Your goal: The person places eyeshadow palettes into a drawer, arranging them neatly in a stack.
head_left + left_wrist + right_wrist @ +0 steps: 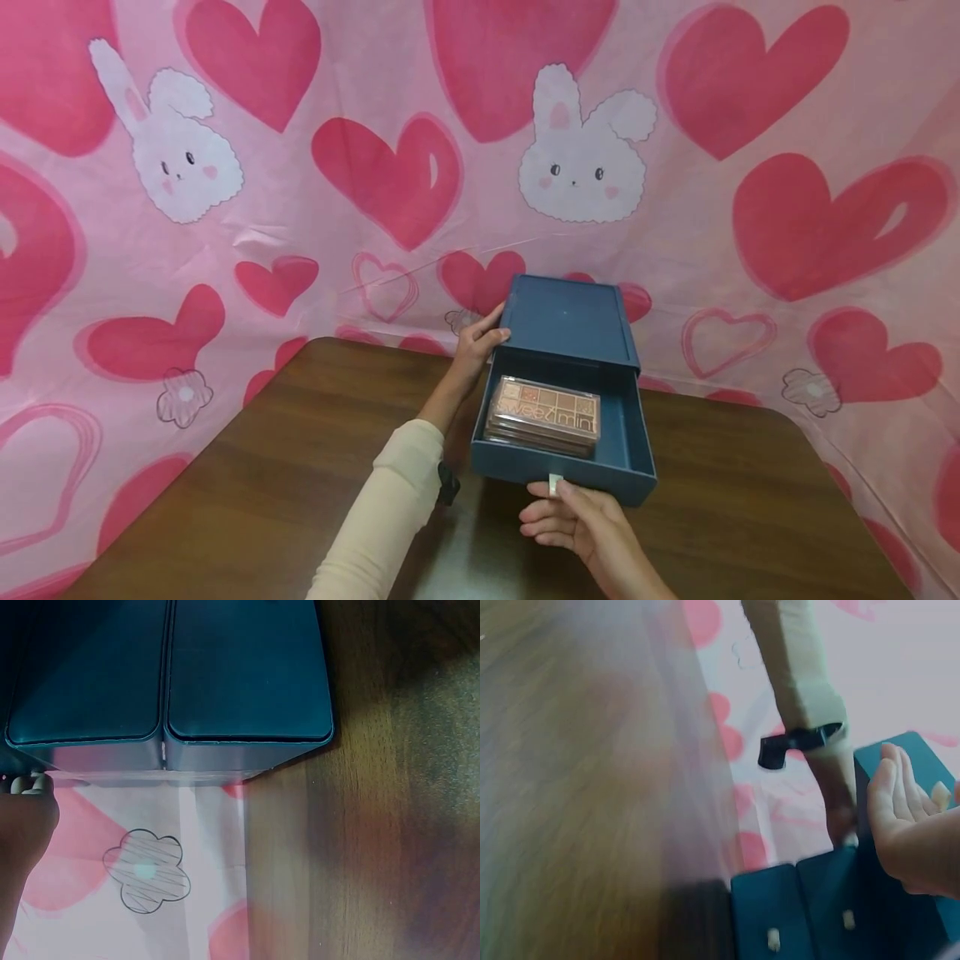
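Observation:
A blue drawer unit (566, 317) stands on the table with its top drawer (637, 433) pulled out toward me. In that drawer's left part lies a stack of clear-lidded eyeshadow palettes (547, 408). My right hand (588, 529) pinches the pale pull tab (555, 484) on the drawer front between thumb and index finger, its other fingers loosely extended. My left hand (474, 343) rests against the unit's left side near the top edge, fingers fairly straight. Only part of it shows in the left wrist view.
Below the open drawer, the right wrist view shows two lower drawer fronts (769, 907) with small pale tabs. The wooden table (285, 483) extends to both sides. A pink cloth (480, 192) with hearts and rabbits hangs behind. A black wrist strap (802, 740) circles the left sleeve.

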`<move>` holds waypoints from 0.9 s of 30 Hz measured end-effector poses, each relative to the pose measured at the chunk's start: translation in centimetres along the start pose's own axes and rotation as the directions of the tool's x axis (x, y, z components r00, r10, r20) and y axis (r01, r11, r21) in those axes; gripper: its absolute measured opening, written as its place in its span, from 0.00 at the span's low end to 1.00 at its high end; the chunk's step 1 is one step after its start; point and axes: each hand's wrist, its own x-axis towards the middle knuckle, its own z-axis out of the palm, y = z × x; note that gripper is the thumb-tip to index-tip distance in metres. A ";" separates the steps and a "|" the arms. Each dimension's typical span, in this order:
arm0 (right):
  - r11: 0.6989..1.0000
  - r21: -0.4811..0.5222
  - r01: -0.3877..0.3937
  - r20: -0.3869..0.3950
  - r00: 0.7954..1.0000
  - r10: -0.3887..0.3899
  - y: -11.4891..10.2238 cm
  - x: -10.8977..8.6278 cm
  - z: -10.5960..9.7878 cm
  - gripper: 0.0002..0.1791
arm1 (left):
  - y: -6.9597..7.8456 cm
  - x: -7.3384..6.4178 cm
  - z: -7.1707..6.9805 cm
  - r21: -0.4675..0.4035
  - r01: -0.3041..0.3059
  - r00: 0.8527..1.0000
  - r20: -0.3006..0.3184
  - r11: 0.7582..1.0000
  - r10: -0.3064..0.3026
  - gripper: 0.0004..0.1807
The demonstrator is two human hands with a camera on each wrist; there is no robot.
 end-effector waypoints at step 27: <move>0.968 0.031 0.247 -0.478 0.855 -0.203 -3.3 10.7 -1.9 0.25 | 0.5 -0.2 0.1 -0.003 -0.003 1.000 0.022 1.000 0.003 0.36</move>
